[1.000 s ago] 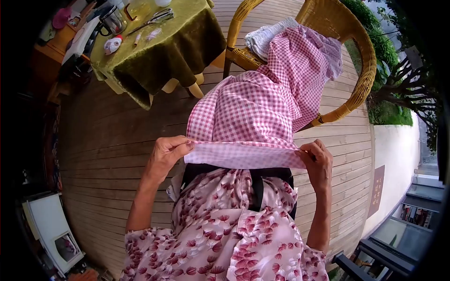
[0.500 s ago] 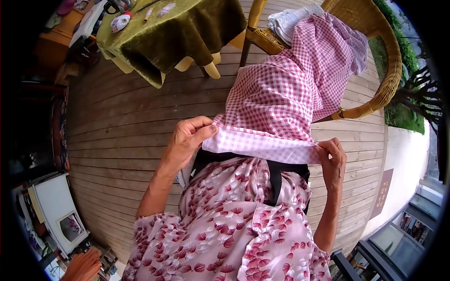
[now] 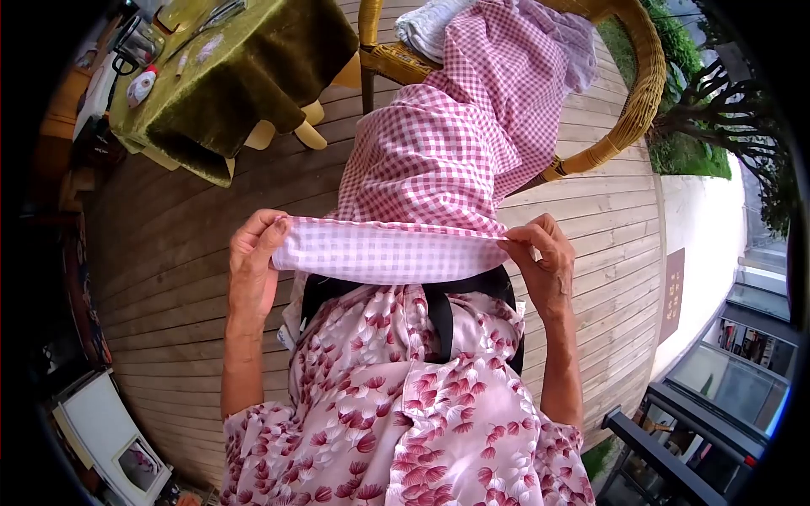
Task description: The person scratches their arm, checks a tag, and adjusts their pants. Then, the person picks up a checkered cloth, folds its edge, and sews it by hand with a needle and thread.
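Pink and white checkered cloth (image 3: pixel 439 143) runs from the wicker chair to my lap, its near edge folded over so a paler underside shows as a wide band. At the left end of that fold, my left hand (image 3: pixel 256 253) pinches the cloth between thumb and fingers. My right hand (image 3: pixel 542 257) grips the right end of the same fold, thumb and fingers pressed together. The edge between them is stretched nearly straight. The cloth's far part lies bunched on the chair, beside a folded pale cloth (image 3: pixel 430 29).
The wicker chair (image 3: pixel 629 126) stands ahead on the plank floor (image 3: pixel 169 278). At the upper left is a table with a green velvet cover (image 3: pixel 253 76), bearing a glass pot (image 3: pixel 139 44) and small items. A dark metal frame (image 3: pixel 666 455) is at the lower right.
The folded edge is pulled wider and straighter, my left hand having moved outward to the left. Both hands keep hold of the cloth. The camera view has shifted between frames.
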### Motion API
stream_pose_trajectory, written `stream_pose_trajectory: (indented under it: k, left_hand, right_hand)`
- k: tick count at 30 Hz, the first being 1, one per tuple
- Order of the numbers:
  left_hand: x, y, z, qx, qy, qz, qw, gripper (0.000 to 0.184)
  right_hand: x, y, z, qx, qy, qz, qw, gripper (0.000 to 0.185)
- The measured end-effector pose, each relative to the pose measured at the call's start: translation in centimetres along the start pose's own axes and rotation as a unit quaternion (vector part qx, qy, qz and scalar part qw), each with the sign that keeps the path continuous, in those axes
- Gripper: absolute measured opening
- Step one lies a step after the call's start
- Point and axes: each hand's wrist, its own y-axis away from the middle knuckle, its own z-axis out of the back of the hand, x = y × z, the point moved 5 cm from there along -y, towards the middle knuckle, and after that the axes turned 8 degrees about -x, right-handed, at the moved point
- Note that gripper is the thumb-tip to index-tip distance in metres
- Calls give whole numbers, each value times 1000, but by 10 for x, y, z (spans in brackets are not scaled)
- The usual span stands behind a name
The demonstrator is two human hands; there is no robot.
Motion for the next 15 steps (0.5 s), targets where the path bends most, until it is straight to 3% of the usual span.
stream_pose_trajectory:
  k: [4, 6, 9, 15]
  left_hand:
    - [-11, 2, 3, -25, 48, -25, 998, 8]
    - [-6, 0, 4, -35, 94, 28, 995, 7]
    - [33, -16, 23, -36, 80, 109, 990, 6]
    - [44, -27, 29, -9, 11, 132, 991, 8]
  right_hand:
    - [1, -5, -4, 2, -14, -3, 1000, 16]
    - [-2, -8, -10, 34, -13, -11, 999, 16]
    - [-17, -9, -29, 65, -31, -25, 997, 16]
    - [-12, -10, -28, 65, -48, -43, 996, 15]
